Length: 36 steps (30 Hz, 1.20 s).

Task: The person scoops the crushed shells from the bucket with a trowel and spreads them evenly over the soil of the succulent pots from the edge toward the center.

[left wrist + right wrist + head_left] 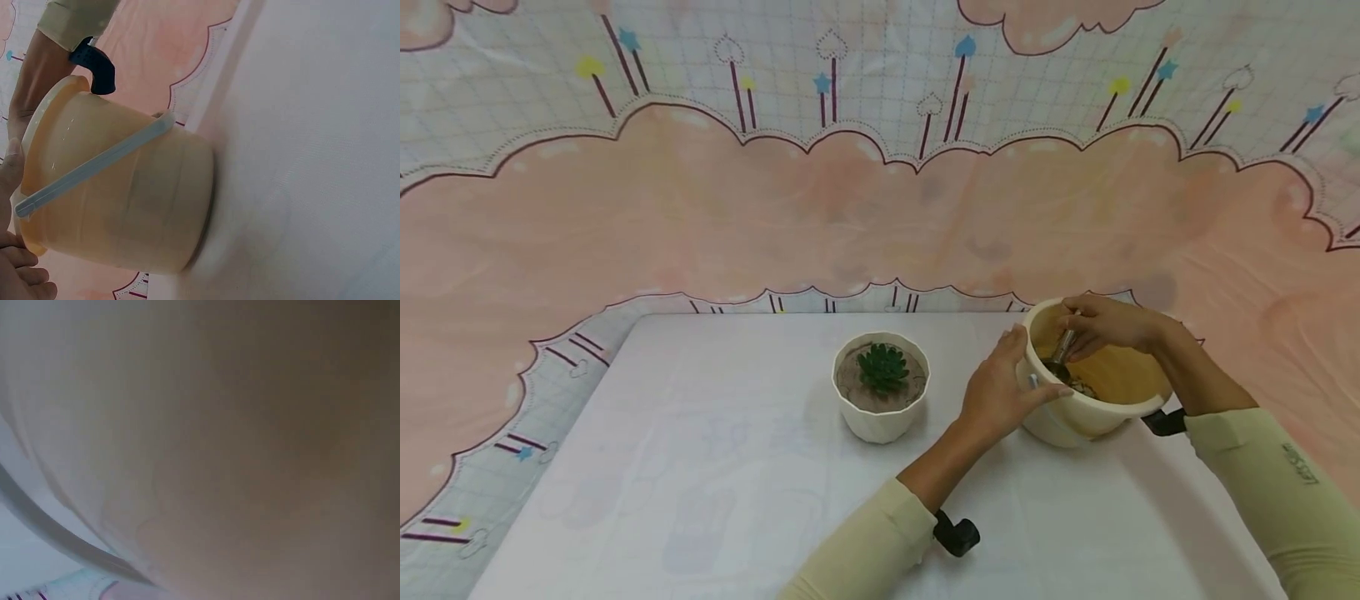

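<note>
On the right of the table stands a cream plastic bucket (1067,423), its mouth tipped toward the head camera. My left hand (994,392) grips its left rim, the thumb lying along the near edge. Over the mouth, my right hand (1101,323) pinches the shiny metal handle (1066,344) of a utensil whose dark lower end is down in the bucket; I cannot tell its kind. Beside that end lie small glinting pieces (1082,388). A grey bail handle (94,165) hangs across the bucket's side in the left wrist view. The bucket wall (187,456) fills most of the right wrist view.
Left of the bucket, a white faceted pot (880,425) holds a green succulent (883,368) in sandy soil. Both stand on a white table (700,467). Behind the table hangs a pink cloud-patterned cloth (850,217). A black wrist camera (957,533) sits below the left sleeve.
</note>
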Tool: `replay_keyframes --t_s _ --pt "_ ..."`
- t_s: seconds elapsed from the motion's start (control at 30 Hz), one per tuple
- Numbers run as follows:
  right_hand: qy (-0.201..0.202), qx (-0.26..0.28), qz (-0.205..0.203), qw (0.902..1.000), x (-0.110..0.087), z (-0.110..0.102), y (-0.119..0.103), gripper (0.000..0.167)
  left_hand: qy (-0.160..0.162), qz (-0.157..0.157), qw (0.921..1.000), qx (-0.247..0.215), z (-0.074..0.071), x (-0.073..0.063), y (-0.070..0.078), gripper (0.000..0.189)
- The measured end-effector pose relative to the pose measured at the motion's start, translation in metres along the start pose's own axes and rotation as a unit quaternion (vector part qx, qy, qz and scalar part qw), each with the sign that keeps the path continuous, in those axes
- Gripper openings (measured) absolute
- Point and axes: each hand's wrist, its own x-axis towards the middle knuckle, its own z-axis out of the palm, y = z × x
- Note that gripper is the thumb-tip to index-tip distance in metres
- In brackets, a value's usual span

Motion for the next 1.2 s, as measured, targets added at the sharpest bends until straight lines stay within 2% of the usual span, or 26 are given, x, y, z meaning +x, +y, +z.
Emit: replay_keyframes --t_s 0.13,0.4,0.63,0.8,1.03,1.2 --pt "-0.006 -0.001 0.004 1.0000 0.000 0.002 -0.003 0.027 0.003 0.000 1.0000 0.007 0.000 0.000 0.001 0.104" --pt "0.037 0.032 0.025 0.9985 -0.004 0.008 0.003 0.045 0.006 -0.006 0.9999 0.014 0.001 0.000 0.000 0.104" --pt "0.056 0.066 0.024 0.9959 -0.010 0.007 0.011 0.048 0.013 -0.003 0.9998 0.012 0.002 0.000 0.000 0.103" --pt "0.080 0.089 0.014 0.9927 -0.010 0.007 0.018 0.044 0.017 0.001 0.9998 0.005 0.003 -0.001 -0.001 0.103" --pt "0.097 0.081 0.011 0.9920 -0.004 0.006 0.023 0.045 0.019 0.006 0.9998 0.004 0.003 0.001 -0.001 0.103" --pt "0.082 0.067 0.015 0.9942 -0.002 0.003 0.023 0.045 0.020 0.001 0.9998 0.007 0.003 0.003 -0.001 0.103"
